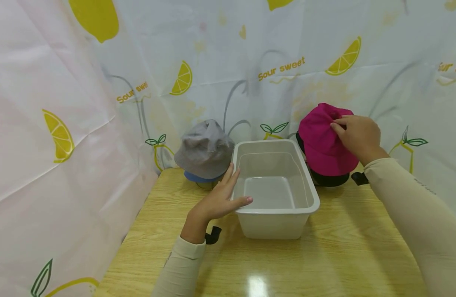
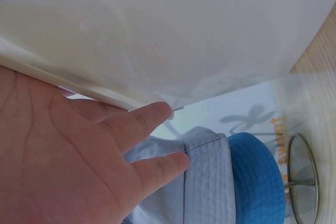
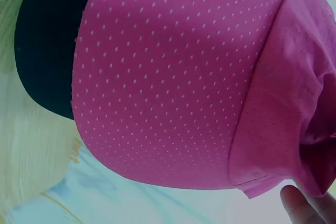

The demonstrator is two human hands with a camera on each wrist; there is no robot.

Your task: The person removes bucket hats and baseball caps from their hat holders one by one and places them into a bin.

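My right hand (image 1: 359, 135) pinches the crown of a magenta baseball cap (image 1: 320, 138), which sits over a black cap (image 1: 330, 180) at the back right. In the right wrist view, small pale dashes dot the cap's brim (image 3: 163, 87), and its fabric bunches near my fingertips (image 3: 299, 203). My left hand (image 1: 217, 201) rests against the left rim of a pale grey plastic tub (image 1: 276, 211), fingers straight and thumb over the edge. Just beyond those fingers, a grey bucket hat (image 1: 203, 152) sits on top of a blue hat (image 2: 257, 177).
A round wire stand (image 2: 304, 179) shows below the blue hat. The wood-grain table (image 1: 168, 231) runs forward from a lemon-print cloth (image 1: 213, 49) hanging behind and at the left. Dark curved pieces (image 1: 213, 235) show beside both wrists.
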